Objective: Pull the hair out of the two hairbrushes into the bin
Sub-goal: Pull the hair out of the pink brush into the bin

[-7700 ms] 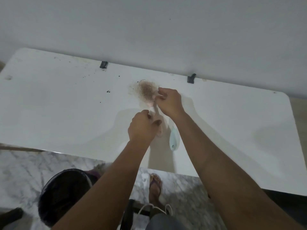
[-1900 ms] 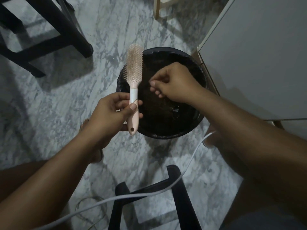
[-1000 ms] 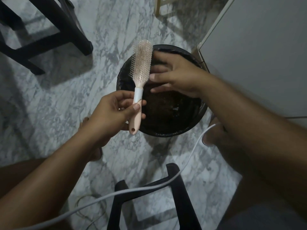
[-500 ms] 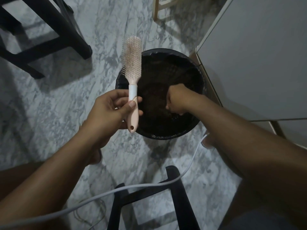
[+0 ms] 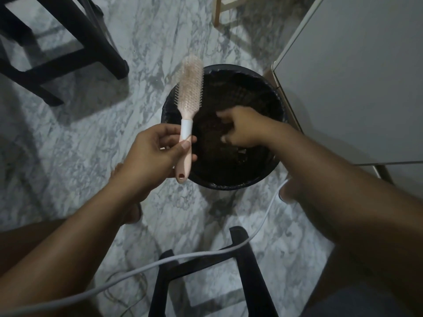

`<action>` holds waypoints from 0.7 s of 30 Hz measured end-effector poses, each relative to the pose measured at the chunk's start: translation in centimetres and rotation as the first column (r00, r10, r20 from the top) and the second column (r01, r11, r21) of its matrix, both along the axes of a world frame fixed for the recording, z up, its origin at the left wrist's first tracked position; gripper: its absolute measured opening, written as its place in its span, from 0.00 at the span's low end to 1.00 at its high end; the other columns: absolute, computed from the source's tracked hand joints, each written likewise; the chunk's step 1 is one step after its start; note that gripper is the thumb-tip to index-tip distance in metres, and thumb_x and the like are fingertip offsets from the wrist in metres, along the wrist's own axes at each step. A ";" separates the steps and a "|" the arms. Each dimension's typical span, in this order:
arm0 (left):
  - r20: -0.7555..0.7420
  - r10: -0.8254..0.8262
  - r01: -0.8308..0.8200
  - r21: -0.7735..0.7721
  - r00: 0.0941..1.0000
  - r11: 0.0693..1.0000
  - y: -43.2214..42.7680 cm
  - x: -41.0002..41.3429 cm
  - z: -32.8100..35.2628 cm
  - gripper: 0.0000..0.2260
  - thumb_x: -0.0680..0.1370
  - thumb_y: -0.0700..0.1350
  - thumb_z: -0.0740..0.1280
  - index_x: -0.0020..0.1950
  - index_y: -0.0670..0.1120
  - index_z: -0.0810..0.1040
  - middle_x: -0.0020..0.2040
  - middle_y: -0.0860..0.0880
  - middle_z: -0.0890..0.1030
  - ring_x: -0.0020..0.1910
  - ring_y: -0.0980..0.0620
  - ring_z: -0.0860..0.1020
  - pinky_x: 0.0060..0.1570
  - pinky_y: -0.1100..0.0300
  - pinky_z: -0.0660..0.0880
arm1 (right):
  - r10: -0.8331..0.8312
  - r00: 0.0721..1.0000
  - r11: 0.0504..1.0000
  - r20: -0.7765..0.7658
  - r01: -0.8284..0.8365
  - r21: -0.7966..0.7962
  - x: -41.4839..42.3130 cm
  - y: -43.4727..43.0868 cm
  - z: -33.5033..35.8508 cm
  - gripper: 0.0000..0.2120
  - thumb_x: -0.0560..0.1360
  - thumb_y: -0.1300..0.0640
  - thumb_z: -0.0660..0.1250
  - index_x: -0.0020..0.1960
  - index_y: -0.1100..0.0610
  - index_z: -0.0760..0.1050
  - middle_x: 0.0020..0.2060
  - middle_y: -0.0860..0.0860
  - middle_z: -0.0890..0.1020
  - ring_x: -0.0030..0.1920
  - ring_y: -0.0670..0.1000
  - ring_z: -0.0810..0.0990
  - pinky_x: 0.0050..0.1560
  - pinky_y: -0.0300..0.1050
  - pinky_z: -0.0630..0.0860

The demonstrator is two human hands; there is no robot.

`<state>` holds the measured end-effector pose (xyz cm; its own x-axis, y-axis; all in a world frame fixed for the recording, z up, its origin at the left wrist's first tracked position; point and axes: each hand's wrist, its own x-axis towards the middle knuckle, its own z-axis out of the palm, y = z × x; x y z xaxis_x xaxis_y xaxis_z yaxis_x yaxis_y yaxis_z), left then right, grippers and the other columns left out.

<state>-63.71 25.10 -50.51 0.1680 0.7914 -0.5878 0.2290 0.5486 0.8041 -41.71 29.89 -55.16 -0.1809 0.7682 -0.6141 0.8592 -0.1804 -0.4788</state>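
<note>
Pink plastic marks the hairbrush [image 5: 189, 92], which stands nearly upright above the floor with its bristled head toward 12 o'clock and its handle end, with a small dark hole, toward 6 o'clock. The left hand [image 5: 153, 154] is clamped on the handle just below a white band, thumb across the front and fingers curled behind. A thin pale fuzz clings among the bristles; whether it is hair or motion blur is hard to tell. The brush head overlaps the 10 o'clock rim of the bin [image 5: 270, 170], a round black container lined with a dark bag, sitting on the grey-veined marble floor [image 5: 75, 138].

At 3 o'clock from the brush, the right hand [image 5: 242, 129] hangs over the bin's mouth, apart from the brush, with its fingers loosely spread and pointing toward 9 o'clock. It is blurred, and nothing can be made out between the fingers. The bin's inside shows a brownish dark mass low down, too dim to identify.

A white table [image 5: 357, 76] fills the 2 o'clock area, its corner just beside the bin's rim. Black chair legs [image 5: 75, 44] stand at 10 o'clock, well apart from the bin, and another black frame [image 5: 242, 271] lies at 6 o'clock. A pale cable [image 5: 160, 261] runs from 8 o'clock up across that frame toward the right forearm.
</note>
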 end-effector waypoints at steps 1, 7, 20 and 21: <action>-0.016 -0.018 0.018 -0.009 1.000 1.000 -0.2 0.1 -0.1 0.12 0.81 0.38 0.68 0.65 0.44 0.77 0.54 0.48 0.87 0.45 0.48 0.88 0.35 0.52 0.83 | -0.089 0.974 0.996 -0.210 0.092 0.006 -0.4 0.3 0.9 0.30 0.76 0.60 0.71 0.76 0.54 0.66 0.68 0.54 0.77 0.66 0.52 0.77 0.61 0.40 0.74; -0.037 -0.001 0.000 -0.038 0.999 0.999 -0.2 0.2 -0.5 0.12 0.80 0.39 0.69 0.64 0.43 0.77 0.54 0.46 0.86 0.44 0.48 0.88 0.36 0.50 0.84 | -0.419 0.637 0.863 -0.647 0.501 -0.065 -2.3 0.3 3.2 0.11 0.78 0.64 0.69 0.60 0.65 0.79 0.48 0.61 0.86 0.48 0.56 0.86 0.43 0.45 0.85; 0.005 0.002 -0.001 -0.056 1.000 0.998 -0.5 0.6 -0.1 0.12 0.80 0.38 0.69 0.63 0.43 0.78 0.53 0.47 0.87 0.45 0.48 0.88 0.33 0.54 0.82 | -0.435 0.861 0.666 -0.264 0.505 0.549 3.8 2.0 1.2 0.09 0.78 0.55 0.67 0.42 0.56 0.83 0.34 0.47 0.84 0.32 0.45 0.83 0.42 0.49 0.84; 0.018 0.019 -0.018 -0.059 1.000 0.998 -0.5 0.5 0.0 0.12 0.80 0.38 0.69 0.63 0.43 0.78 0.53 0.48 0.87 0.45 0.48 0.88 0.34 0.53 0.83 | -0.484 0.841 0.682 -0.239 0.535 0.499 3.8 1.8 0.7 0.09 0.78 0.55 0.67 0.42 0.56 0.83 0.35 0.48 0.85 0.31 0.45 0.83 0.40 0.48 0.84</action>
